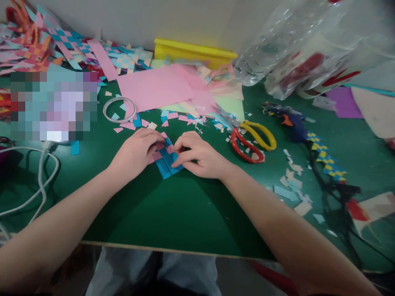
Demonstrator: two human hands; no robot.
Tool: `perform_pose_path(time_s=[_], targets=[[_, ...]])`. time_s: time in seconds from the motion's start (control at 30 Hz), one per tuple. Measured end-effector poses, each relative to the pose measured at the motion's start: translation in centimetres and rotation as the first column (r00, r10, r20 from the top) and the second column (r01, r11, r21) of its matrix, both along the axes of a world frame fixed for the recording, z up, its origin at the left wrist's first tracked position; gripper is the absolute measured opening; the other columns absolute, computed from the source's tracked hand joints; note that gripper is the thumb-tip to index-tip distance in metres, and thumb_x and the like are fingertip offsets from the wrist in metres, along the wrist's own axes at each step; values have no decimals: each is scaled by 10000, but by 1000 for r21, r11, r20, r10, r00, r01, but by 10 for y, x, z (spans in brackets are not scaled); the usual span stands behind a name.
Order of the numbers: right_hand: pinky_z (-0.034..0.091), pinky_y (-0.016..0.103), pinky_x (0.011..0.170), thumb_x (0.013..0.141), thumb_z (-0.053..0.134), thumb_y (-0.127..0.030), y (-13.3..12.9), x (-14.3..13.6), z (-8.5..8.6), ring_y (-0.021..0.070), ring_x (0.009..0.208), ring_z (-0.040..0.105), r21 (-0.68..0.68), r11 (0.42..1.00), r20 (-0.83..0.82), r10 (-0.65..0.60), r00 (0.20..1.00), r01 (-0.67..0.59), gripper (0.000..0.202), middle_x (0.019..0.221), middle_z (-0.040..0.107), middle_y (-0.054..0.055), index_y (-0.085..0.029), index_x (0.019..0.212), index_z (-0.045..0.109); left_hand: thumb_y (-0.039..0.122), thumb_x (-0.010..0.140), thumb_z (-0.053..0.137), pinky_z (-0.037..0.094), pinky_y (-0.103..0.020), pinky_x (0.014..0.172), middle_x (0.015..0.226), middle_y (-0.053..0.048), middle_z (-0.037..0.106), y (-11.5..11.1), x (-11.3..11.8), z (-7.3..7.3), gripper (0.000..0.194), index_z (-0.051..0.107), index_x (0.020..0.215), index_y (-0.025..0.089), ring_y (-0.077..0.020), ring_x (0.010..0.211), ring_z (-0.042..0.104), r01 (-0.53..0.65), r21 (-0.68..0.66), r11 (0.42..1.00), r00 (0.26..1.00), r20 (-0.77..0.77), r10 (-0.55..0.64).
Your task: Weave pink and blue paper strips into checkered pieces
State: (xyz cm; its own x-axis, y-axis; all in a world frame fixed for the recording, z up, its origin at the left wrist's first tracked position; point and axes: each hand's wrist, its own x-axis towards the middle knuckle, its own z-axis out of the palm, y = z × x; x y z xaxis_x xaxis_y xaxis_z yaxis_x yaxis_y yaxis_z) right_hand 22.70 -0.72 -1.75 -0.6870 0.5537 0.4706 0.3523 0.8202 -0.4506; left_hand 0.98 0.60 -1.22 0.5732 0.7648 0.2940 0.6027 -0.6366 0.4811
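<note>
Between my two hands lies a small weave of blue and pink paper strips (166, 158), flat on the green table. My left hand (138, 150) curls over its left side, fingers closed on the edge by the pink strips. From the other side, my right hand (199, 154) holds the right part of the weave with thumb and forefinger, its fingers bent. The blue ends of the strips point toward me. Part of the weave is hidden under the fingers of both hands.
Scissors (247, 135) with red and yellow handles lie right of my hands. Behind are a tape roll (119, 110), pink paper sheets (157, 88) and many scraps. Plastic bottles (262, 45) stand at the back right; a white cable (43, 181) runs at left.
</note>
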Motion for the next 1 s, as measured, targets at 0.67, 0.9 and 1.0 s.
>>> perform_pose_path(time_s=[0.67, 0.9, 1.0], targets=[[416, 394, 824, 800, 437, -68, 1, -1, -1, 178, 744, 559, 215, 916, -82, -329, 941, 339, 225, 756, 629, 14, -231, 769, 589, 110, 877, 430, 502, -329, 845, 1070, -47, 673, -3, -2, 19, 257, 622, 1028, 189, -186, 1023, 608, -197, 7, 980, 976, 93, 195], [440, 421, 901, 762, 436, -66, -1, -5, 0, 178, 690, 590, 239, 874, -58, -422, 905, 423, 221, 699, 646, 1, -237, 766, 576, 298, 875, 545, 438, -439, 891, 1093, -64, 658, -7, -5, 16, 241, 570, 1091, 197, -268, 1060, 565, -200, 154, 968, 969, -115, 218], [437, 416, 954, 768, 439, -64, -1, -5, 1, 178, 771, 632, 244, 891, -44, -384, 922, 382, 226, 777, 685, 7, -237, 806, 579, 302, 890, 514, 431, -457, 845, 1142, -62, 636, -8, -5, 17, 226, 598, 1072, 197, -286, 1063, 547, -176, 141, 974, 955, -215, 203]])
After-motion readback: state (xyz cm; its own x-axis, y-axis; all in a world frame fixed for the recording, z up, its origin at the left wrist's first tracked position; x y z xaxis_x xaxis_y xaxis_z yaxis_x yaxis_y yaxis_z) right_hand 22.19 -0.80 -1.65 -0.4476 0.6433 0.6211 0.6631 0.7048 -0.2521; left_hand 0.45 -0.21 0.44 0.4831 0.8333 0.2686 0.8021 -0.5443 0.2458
